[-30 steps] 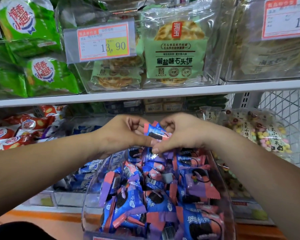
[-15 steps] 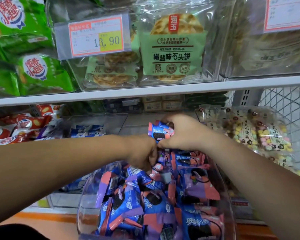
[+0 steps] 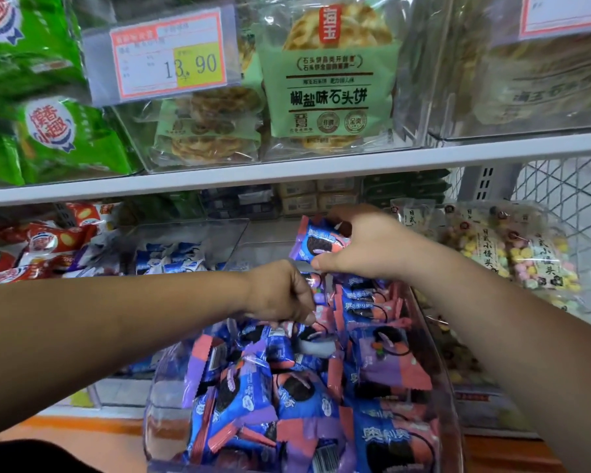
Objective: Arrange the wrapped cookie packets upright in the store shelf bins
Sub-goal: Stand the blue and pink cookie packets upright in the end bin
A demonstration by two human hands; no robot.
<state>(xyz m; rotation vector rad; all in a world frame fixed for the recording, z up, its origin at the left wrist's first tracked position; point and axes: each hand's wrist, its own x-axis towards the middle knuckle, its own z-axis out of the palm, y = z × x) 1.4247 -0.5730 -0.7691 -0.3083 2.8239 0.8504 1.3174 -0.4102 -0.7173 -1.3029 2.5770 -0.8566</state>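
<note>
Risk: the left hand [image 3: 280,297], fingers curled down among the heaped packets [image 3: 253,397] in the clear bin [image 3: 161,414], may topple neighbours; whether it grips one cannot be told. The held packet [image 3: 316,242], pinched upright by the right hand [image 3: 372,249] above the bin's rear, may slip. Its wrapper is glossy blue, purple and pink.

cookie packets [image 3: 307,397] in bin [image 3: 449,387], candy bags [image 3: 512,254] right
</note>
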